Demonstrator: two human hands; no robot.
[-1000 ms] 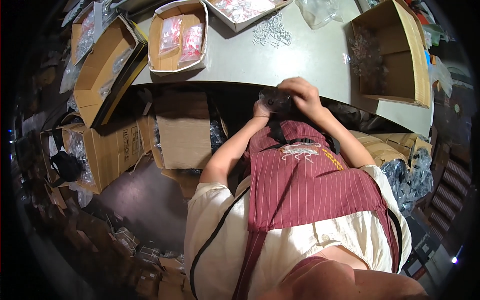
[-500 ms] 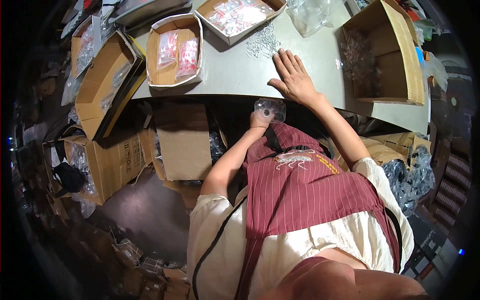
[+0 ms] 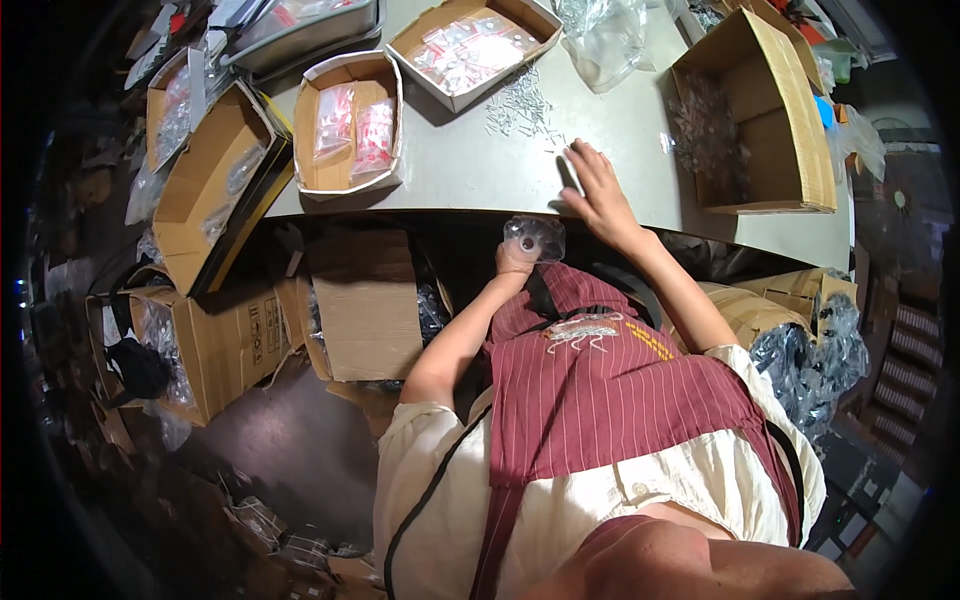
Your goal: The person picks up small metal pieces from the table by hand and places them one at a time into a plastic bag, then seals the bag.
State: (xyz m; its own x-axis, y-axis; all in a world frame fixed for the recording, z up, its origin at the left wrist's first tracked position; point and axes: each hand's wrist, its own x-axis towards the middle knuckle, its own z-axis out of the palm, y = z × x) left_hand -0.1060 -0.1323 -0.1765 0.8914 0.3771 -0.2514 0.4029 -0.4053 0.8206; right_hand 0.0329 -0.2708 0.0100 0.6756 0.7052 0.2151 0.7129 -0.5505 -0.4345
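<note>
My left hand is closed around a clear plastic piece just below the table's front edge. A pale ring with a dark centre shows in this piece; I cannot tell whether it is a bag or a moulded cup. My right hand is at the table's front edge with its fingers stretched out, and nothing shows in it. Beyond its fingertips a pile of small metal screws or pins lies loose on the grey tabletop, a few of them strayed toward the hand.
A carton tray of small packets and a carton with two red-and-clear bags stand behind and left of the pile. An open cardboard box with small metal parts is at right. A clear bag lies at the back.
My right hand has drawn back from the pile toward the table's front edge, its fingers now closer together. My left hand still holds the clear plastic piece. The view has shifted slightly.
</note>
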